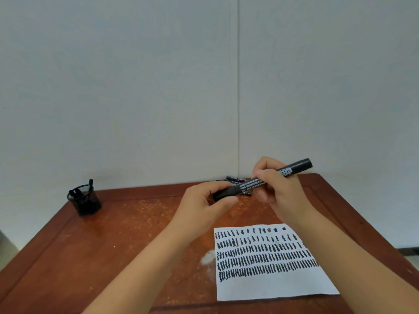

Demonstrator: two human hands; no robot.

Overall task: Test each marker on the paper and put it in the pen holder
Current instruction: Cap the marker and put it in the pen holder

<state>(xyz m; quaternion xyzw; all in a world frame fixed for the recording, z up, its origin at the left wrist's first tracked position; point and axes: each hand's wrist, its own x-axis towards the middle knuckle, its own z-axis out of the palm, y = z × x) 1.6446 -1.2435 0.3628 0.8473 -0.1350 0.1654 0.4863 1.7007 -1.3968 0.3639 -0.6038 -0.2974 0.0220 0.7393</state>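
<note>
A black marker [294, 167] is held slanted above the wooden table [127, 234]. My right hand [276, 189] grips its barrel, and my left hand [204, 207] pinches the cap end at the lower left. The cap sits against the barrel. A white paper [272, 284] with several rows of black test strokes lies below my hands, right of centre. A black mesh pen holder [85, 201] with markers standing in it sits at the table's far left. A small pile of black markers [238, 179] lies at the far edge, partly hidden behind my hands.
A plain grey wall rises right behind the table, with a vertical seam near the middle. The table has a raised rim along its edges. A pale worn patch [207, 258] marks the wood left of the paper.
</note>
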